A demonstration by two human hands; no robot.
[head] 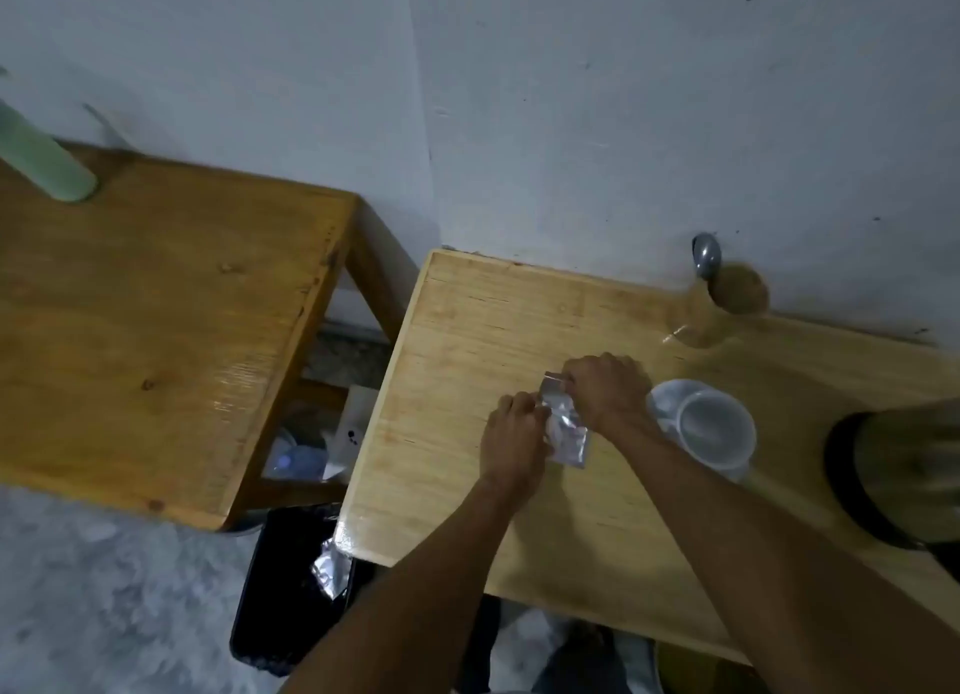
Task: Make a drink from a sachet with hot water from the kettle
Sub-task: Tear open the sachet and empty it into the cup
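Now we see the sachet (565,428) between both hands, just above the pale wooden table (467,330). Our left hand (511,444) pinches its left edge, and our right hand (608,389) is clamped on its upper corner. It is a small, flat, crinkled rectangle of shiny silver foil. Just right of our right hand stands a round white cup (714,431) on a white saucer (662,400). At the far right edge the kettle (901,472) shows a dark rounded body, blurred.
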